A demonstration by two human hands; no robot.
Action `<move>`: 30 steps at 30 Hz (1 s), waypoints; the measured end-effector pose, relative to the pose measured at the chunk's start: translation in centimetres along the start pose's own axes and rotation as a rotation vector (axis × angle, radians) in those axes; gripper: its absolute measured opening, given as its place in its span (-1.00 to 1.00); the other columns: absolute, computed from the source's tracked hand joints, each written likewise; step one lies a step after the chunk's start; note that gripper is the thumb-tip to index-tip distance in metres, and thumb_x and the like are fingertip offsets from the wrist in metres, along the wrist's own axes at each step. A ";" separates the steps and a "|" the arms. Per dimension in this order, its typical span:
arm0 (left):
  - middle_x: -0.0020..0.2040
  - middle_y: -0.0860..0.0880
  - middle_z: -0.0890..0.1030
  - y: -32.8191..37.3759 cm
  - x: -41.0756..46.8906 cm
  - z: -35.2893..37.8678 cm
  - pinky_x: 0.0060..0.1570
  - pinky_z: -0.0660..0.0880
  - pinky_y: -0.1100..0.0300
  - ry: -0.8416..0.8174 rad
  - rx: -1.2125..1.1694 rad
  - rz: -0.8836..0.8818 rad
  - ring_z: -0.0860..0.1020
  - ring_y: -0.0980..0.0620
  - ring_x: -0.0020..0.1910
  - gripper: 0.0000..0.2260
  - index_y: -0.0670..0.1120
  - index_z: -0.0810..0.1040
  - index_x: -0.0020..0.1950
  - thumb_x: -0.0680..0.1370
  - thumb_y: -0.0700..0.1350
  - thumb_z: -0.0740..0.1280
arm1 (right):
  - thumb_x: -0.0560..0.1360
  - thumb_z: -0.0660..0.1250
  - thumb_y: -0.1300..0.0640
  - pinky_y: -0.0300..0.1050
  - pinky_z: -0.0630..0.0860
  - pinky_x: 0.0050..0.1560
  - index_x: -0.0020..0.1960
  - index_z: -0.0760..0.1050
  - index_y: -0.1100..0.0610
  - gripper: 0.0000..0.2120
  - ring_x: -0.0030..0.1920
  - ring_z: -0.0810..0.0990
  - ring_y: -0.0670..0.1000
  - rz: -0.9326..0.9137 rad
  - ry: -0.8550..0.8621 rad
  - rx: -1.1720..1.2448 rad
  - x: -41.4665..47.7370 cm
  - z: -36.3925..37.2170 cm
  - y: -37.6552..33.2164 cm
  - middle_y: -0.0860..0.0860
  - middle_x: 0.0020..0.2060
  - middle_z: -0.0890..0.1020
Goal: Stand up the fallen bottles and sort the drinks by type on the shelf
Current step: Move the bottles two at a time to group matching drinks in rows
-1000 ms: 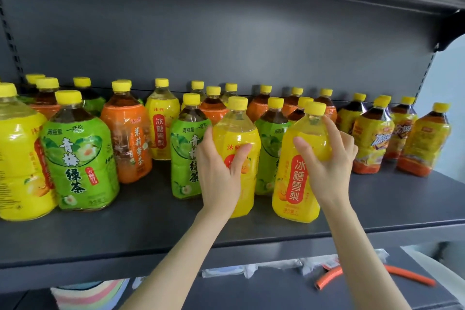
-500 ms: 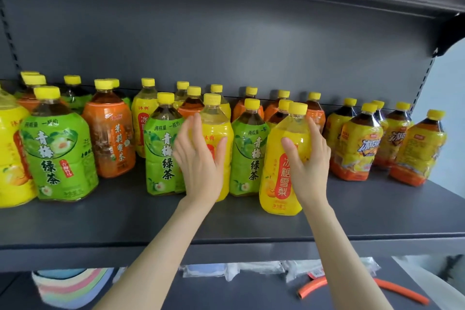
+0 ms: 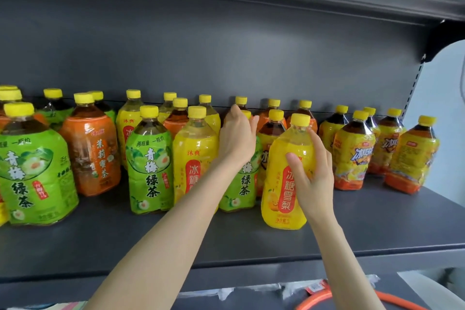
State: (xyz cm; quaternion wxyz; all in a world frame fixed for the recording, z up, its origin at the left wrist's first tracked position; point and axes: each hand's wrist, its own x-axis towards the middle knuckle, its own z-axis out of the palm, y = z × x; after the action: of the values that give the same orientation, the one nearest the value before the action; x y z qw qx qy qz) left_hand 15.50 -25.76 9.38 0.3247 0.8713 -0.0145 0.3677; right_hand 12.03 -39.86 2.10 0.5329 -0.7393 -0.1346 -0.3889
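Two arms of one person show, both bare from the wrist to where the view's lower edge cuts them off; the left forearm [image 3: 176, 221] is long, smooth and slim, widening steadily from a narrow wrist; the right forearm [image 3: 344, 259] has the same slender build; the left hand [image 3: 237, 138] shows a smooth back with knuckles barely marked; the right hand [image 3: 314, 178] has long, thin fingers [image 3: 319, 146] and a slim thumb; the nails are too blurred to describe; anything worn above the elbows lies out of view.
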 end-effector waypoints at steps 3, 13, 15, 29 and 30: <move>0.27 -0.18 0.50 0.2 -1.4 -0.5 -0.03 0.44 0.17 0.060 -0.027 0.075 0.51 -0.13 0.19 -0.54 -0.22 0.25 0.42 0.63 0.05 0.12 | 0.47 0.25 -0.16 -0.48 0.26 0.16 0.49 0.22 -0.10 -0.39 0.28 0.32 -0.29 -0.004 0.004 0.027 0.2 0.1 0.4 -0.12 0.35 0.35; -0.19 0.07 0.51 -0.5 -6.6 -5.9 -0.25 0.36 0.49 0.162 -0.233 0.210 0.45 0.20 -0.37 -0.55 -0.15 0.37 0.36 0.58 0.10 0.16 | 0.51 0.24 -0.06 -0.62 0.19 0.15 0.47 0.25 -0.01 -0.45 0.25 0.24 -0.50 -0.034 0.001 0.096 0.0 0.5 0.3 -0.21 0.33 0.34; -0.32 0.17 0.42 -1.5 -7.1 -7.3 -0.30 0.34 0.44 0.165 -0.243 0.186 0.40 0.23 -0.43 -0.54 -0.13 0.39 0.34 0.56 0.13 0.14 | 0.51 0.24 -0.07 -0.62 0.18 0.17 0.46 0.25 -0.01 -0.45 0.26 0.23 -0.48 -0.034 -0.010 0.098 -0.4 1.3 -0.1 -0.19 0.34 0.34; -0.19 0.31 0.43 -5.3 -6.8 -12.0 0.09 0.46 0.15 0.186 -0.211 0.128 0.45 0.33 -0.23 -0.56 -0.15 0.43 0.34 0.55 0.08 0.27 | 0.54 0.23 -0.17 -0.54 0.16 0.20 0.50 0.14 -0.07 -0.41 0.27 0.21 -0.42 -0.039 -0.090 0.096 -1.2 8.6 -2.0 -0.17 0.31 0.29; -0.16 0.29 0.44 -5.3 -6.7 -12.0 0.10 0.46 0.18 0.194 -0.230 0.113 0.46 0.29 -0.17 -0.55 -0.15 0.44 0.33 0.55 0.09 0.28 | 0.53 0.21 -0.20 -0.40 0.19 0.27 0.51 0.13 -0.05 -0.38 0.30 0.25 -0.34 -0.030 -0.086 0.077 -1.0 8.8 -1.9 -0.15 0.32 0.30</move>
State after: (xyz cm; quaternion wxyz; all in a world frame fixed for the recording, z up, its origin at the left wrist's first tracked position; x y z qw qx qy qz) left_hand 4.46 -16.07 8.26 0.4009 0.7867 -0.0742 0.4636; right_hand 14.05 -31.03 1.54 0.5489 -0.7321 -0.1835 -0.3592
